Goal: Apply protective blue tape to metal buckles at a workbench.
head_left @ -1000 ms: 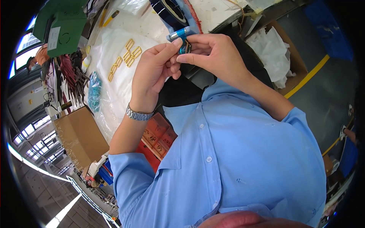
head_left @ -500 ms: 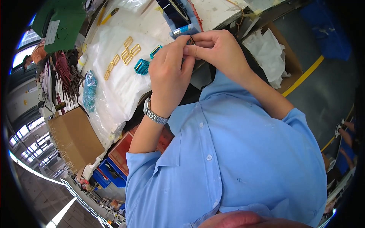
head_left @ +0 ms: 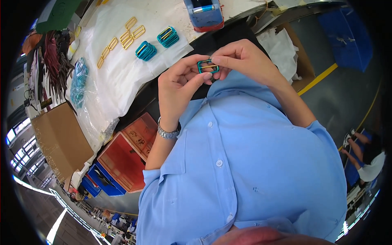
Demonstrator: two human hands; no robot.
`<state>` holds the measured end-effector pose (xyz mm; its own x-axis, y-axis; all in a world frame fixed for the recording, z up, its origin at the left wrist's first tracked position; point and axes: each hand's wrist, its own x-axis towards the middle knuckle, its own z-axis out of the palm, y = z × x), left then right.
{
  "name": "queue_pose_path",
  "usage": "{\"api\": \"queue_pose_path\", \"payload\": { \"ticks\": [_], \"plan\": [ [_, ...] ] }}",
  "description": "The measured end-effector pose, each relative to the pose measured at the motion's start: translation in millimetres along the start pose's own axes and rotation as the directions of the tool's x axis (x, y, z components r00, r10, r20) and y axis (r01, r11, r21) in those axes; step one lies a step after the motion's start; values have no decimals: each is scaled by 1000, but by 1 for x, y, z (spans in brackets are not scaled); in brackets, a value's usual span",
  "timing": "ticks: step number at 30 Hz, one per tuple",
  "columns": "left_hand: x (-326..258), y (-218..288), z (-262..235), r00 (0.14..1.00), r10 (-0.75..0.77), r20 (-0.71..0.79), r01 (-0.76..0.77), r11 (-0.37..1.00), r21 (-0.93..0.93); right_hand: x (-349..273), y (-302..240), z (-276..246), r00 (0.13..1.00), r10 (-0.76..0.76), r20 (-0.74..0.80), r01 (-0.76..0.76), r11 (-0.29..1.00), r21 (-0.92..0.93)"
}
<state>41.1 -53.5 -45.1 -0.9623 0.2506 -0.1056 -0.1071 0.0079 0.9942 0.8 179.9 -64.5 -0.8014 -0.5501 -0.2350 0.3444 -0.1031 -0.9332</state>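
Teal buckle (head_left: 209,66) w/ a gold bar across the middle, held up btwn both hands' grips, just off the edge of the table (head_left: 241,9) and in front of the blue shirt (head_left: 265,134). Left grip (head_left: 179,79) is pinched nearly closed on it: thumb at the lower rim, index finger up by the left end, other fingers curled behind. Right grip (head_left: 247,61) has its thumb on the upper right corner and fingers bunched behind, so also closed down to abt the buckle's thickness. Can't tell how hard either one's squeezing. Handling-wise, imo it's v. light and stiff, prob metal under the teal (coating or wrap, can't tell). Wouldn't expect it to bend or snap, but the rim's thin and might be a bit slick, and the teal could scuff if nails dig in. Best hold tbh = short ends or corners, thumb on the face, fingers behind, keeping off the gold bar. FYI two teal stacks (head_left: 168,37) sit on a white sheet (head_left: 122,81) w/ loose gold buckles (head_left: 126,41) nearby, prob similar feel. Blue dispenser (head_left: 205,20) is by the table edge.
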Motion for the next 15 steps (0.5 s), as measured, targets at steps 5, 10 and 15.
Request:
{"api": "queue_pose_path", "payload": {
  "ticks": [5, 10, 15],
  "plan": [
    [-18, 15, -18, 980, 200, 25, -187, 855, 485, 4, -13, 25, 1000, 3, 17, 0, 979, -203],
    [-27, 31, -43, 883, 437, 171, -394, 494, 775, 8, -20, 56, 996, -86, -19, 77, 954, -291],
    [-35, 39, -103, 788, 582, -200, -186, 535, 824, 33, -27, 72, 991, -123, 54, 130, 980, -152]
  ]
}}
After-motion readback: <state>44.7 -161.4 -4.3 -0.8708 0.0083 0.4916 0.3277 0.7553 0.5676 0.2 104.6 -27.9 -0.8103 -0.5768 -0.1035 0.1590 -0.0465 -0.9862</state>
